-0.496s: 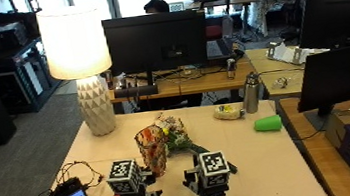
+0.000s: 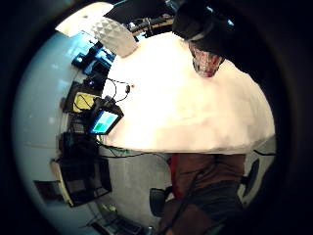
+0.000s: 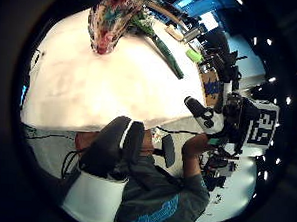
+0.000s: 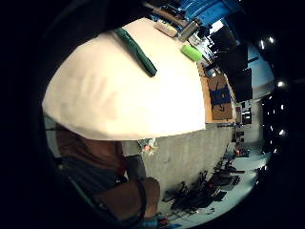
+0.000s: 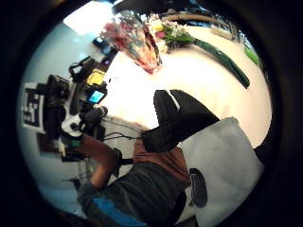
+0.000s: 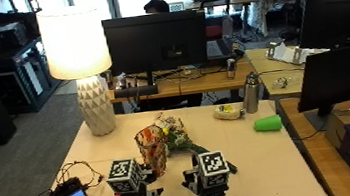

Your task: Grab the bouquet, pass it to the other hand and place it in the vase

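Overhead rear view; four palm cameras

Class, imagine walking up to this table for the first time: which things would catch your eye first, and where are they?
The lit lamp stands out at the table's far left corner. Near the middle, a patterned glass vase stands upright, with the bouquet lying on the table just to its right. The left hand and right hand sit at the near edge, holding nothing.

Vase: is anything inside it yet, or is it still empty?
Nothing shows above the vase's rim; the bouquet lies on the table behind and beside it. The patterned glass hides the vase's interior.
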`<state>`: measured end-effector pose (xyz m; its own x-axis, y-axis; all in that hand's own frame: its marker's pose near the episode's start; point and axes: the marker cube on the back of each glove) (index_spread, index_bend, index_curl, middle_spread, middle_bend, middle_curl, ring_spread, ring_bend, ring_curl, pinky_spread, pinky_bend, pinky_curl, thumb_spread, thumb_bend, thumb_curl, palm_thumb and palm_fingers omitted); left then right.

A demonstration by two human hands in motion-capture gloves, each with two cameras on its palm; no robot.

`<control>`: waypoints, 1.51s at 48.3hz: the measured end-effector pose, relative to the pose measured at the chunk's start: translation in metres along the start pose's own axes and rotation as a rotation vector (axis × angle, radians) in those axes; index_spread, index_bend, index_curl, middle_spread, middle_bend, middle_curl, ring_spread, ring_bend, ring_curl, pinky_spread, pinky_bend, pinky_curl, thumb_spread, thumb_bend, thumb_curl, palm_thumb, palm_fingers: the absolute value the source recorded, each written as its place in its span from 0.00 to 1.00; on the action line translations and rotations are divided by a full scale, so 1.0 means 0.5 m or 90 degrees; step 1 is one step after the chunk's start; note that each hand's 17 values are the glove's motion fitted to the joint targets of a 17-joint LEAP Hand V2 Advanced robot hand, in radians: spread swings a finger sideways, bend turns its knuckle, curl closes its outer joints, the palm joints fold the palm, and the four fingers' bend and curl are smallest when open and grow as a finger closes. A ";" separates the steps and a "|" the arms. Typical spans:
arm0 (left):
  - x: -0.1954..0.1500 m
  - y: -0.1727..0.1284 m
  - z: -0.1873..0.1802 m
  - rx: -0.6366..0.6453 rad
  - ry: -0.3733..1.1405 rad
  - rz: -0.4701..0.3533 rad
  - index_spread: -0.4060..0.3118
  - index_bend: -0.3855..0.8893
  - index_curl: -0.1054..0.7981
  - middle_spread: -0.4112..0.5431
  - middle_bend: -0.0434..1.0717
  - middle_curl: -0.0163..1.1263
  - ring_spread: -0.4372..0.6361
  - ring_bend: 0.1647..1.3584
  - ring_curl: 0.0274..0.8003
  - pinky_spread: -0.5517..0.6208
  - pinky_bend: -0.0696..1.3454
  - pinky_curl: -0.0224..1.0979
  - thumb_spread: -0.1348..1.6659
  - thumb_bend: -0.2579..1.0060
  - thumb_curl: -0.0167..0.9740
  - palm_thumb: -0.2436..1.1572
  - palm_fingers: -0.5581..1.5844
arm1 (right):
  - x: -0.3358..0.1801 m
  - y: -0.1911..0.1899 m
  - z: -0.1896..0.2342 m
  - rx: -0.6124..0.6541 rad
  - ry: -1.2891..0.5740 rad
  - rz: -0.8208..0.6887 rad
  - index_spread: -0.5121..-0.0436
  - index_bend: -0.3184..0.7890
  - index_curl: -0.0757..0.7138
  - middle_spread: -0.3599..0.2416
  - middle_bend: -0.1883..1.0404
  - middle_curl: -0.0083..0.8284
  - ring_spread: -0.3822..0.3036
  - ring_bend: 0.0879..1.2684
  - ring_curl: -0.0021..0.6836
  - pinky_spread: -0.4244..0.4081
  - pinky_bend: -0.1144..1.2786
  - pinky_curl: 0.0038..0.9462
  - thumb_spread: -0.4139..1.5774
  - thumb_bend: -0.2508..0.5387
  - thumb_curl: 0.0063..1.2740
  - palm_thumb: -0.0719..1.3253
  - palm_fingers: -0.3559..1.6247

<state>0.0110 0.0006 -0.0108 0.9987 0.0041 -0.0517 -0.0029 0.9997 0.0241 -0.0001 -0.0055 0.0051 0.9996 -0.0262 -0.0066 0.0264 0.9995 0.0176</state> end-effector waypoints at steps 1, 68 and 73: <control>-0.002 -0.001 0.002 0.001 -0.001 0.000 0.40 0.42 0.36 0.43 0.20 0.23 0.55 0.29 0.28 0.82 0.30 0.23 0.57 0.18 0.23 0.36 0.45 | -0.001 0.001 -0.002 0.000 0.000 -0.001 0.33 0.41 0.33 0.69 0.35 0.29 0.89 0.18 0.25 0.95 0.43 0.27 0.75 0.47 0.16 0.39 0.30; -0.060 -0.003 0.059 0.015 0.031 -0.022 0.42 0.41 0.42 0.48 0.20 0.29 0.60 0.32 0.35 0.83 0.34 0.32 0.59 0.18 0.32 0.34 0.41 | 0.345 -0.243 0.298 -0.120 -0.080 0.118 0.35 0.39 0.35 0.74 0.30 0.37 0.90 0.20 0.38 0.95 0.59 0.39 0.75 0.29 0.23 0.44 0.18; -0.055 -0.005 0.061 0.014 0.039 -0.018 0.42 0.41 0.42 0.49 0.20 0.29 0.60 0.32 0.35 0.83 0.34 0.33 0.59 0.18 0.32 0.34 0.41 | 0.344 -0.251 0.334 -0.156 -0.072 0.124 0.34 0.39 0.35 0.74 0.31 0.37 0.90 0.22 0.39 0.93 0.61 0.39 0.76 0.33 0.25 0.50 0.19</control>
<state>-0.0150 -0.0026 0.0213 0.9934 -0.0217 -0.1129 0.0267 0.9987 0.0429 0.1697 -0.1385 0.1685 0.9804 0.1783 0.0844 -0.1545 0.9601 -0.2331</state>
